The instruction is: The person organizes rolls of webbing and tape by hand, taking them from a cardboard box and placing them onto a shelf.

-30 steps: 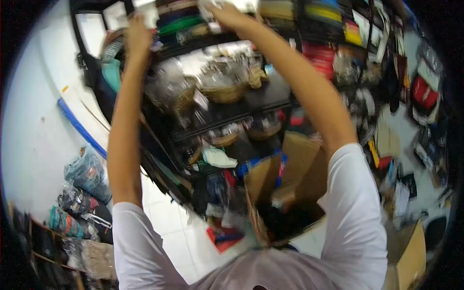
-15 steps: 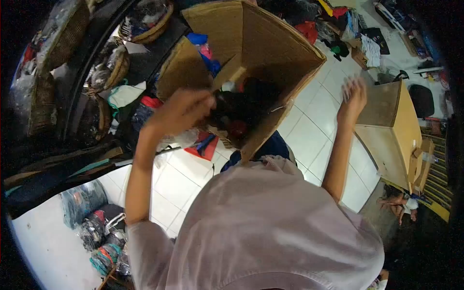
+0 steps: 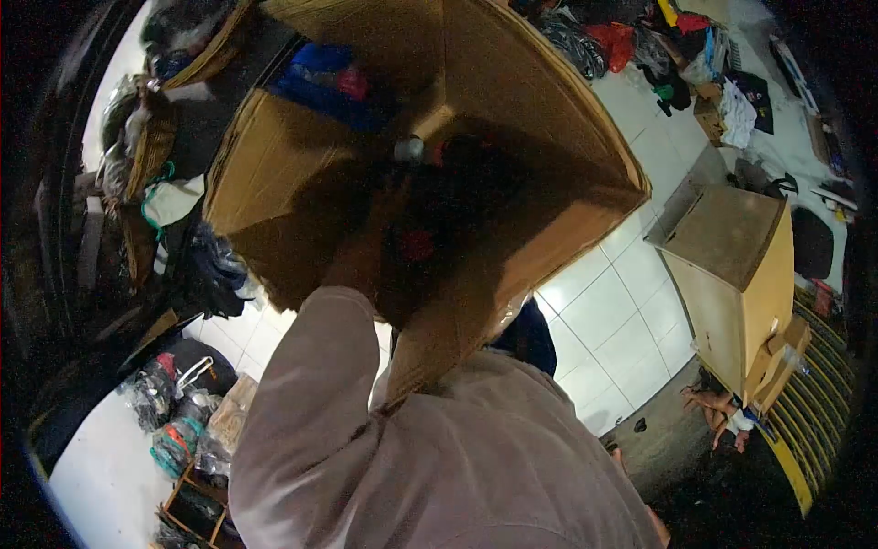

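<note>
A large open cardboard box [image 3: 549, 101] stands right in front of me, its flaps spread out. My left hand [image 3: 391, 194] is deep inside it among dark contents, with the sleeve up against the near side. Shadow blurs its fingers, and I cannot tell whether they grip anything. Close to that hand lies a small pale round item [image 3: 409, 149]; a dull red item [image 3: 416, 243] shows lower down. Blue fabric [image 3: 315, 78] with a pink patch lies at the box's upper left. Of my right arm, only a strip of skin [image 3: 640, 499] shows beside my shirt; the fingers are hidden.
A wooden cabinet-like box [image 3: 722, 247] stands on the tiled floor [image 3: 608, 302] to the right, near yellow slats [image 3: 819, 403]. Wicker baskets [image 3: 151, 151] line the left side. Plastic-wrapped bundles [image 3: 178, 435] sit at lower left. Assorted bags and clothes [image 3: 608, 46] cover the far floor.
My left hand has gone from above the near flap down into the cardboard box. My right hand has dropped from the right of the box back to my side. The view has shifted closer over the box.
</note>
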Demonstrator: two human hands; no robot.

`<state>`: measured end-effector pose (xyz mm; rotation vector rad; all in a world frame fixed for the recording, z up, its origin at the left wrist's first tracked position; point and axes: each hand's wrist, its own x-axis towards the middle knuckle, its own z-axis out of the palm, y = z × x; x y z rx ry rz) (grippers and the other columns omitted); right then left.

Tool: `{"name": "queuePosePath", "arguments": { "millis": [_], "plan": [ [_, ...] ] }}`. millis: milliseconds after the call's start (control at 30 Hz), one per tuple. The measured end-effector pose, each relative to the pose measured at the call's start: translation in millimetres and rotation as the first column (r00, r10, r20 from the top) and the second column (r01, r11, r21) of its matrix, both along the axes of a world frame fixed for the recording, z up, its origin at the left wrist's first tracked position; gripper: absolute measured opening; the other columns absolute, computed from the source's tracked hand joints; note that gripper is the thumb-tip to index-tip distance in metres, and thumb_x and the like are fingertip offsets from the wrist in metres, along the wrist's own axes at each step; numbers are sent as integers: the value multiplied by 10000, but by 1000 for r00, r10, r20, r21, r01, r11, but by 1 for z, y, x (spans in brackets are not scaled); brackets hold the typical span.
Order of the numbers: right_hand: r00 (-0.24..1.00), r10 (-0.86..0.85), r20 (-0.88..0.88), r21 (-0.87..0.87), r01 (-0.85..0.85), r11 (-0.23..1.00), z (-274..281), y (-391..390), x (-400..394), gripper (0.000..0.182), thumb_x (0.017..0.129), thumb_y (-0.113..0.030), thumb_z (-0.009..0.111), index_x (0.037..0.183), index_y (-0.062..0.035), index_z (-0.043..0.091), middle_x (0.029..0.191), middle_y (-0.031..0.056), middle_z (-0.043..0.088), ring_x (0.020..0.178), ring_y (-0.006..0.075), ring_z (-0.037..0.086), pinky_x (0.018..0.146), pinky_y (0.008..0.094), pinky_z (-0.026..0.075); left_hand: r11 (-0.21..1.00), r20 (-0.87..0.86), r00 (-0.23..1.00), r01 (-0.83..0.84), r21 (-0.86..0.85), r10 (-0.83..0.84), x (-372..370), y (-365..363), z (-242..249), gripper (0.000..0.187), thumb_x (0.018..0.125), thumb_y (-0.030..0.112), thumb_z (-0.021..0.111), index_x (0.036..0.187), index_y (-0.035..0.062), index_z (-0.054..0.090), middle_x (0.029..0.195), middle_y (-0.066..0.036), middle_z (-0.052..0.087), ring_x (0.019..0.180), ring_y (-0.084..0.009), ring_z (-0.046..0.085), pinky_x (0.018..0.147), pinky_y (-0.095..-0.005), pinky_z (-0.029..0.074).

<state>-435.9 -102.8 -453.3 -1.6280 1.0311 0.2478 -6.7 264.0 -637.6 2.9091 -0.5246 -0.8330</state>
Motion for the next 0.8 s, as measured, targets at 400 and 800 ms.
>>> {"name": "queuePosePath", "arguments": {
  "millis": [400,800],
  "plan": [
    [964,88,-252,52,-77,996,22,-83,129,417,943,-342,556,1273,-90,518,1119,87,630,892,178,613,742,350,485,984,604,790,-3,176,-106,12,-45,-26,508,963,268,513,1449,193,387,1461,-92,400,1216,-388,484,986,-742,296],
    [979,-19,-203,288,78,954,-2,-76,63,252,911,-125,625,1147,-41,611,946,42,663,806,98,602,642,229,491,986,205,966,165,-27,-156,34,-95,36,612,870,415,626,1352,72,466,1324,-224,455,1226,-388,469,968,-602,413]
  ]
}}
